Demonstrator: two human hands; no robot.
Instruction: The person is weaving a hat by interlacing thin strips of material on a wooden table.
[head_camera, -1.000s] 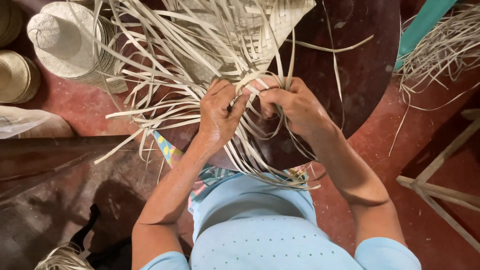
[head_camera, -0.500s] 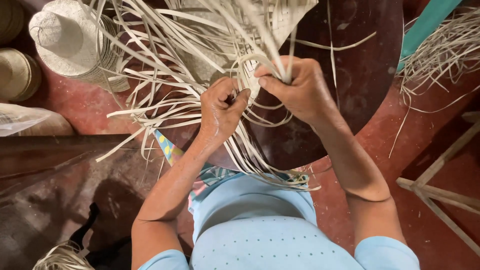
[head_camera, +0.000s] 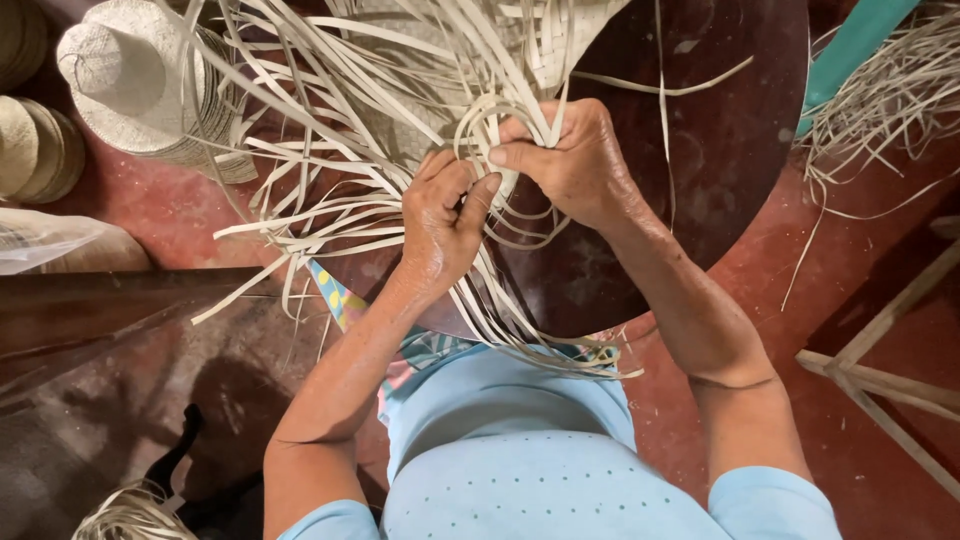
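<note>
Nearest to us, our light blue top (head_camera: 520, 470) fills the lower frame, with both forearms reaching up over the round dark worktop (head_camera: 720, 150).

Our left hand (head_camera: 440, 225) is curled shut around a bundle of pale straw strips (head_camera: 330, 215), thumb pressed against the fingers, likely pinning the strands so they do not spring loose. Our right hand (head_camera: 575, 160) touches it from the other side, fingers closed on a looped strip at the edge of the woven straw piece (head_camera: 560, 40); we judge the 2 hands sit close together to keep tension at the working point of the weave. Loose ends fan out leftward and down over the worktop edge toward our lap.

Farther left, on the red floor (head_camera: 150, 210), a finished straw hat (head_camera: 125, 85) stands crown up, with stacked flat woven discs (head_camera: 30, 150) beside it. Upper right, a separate heap of loose straw (head_camera: 890, 100) lies near a teal post (head_camera: 850, 45). A wooden frame (head_camera: 880, 370) sits lower right.
</note>
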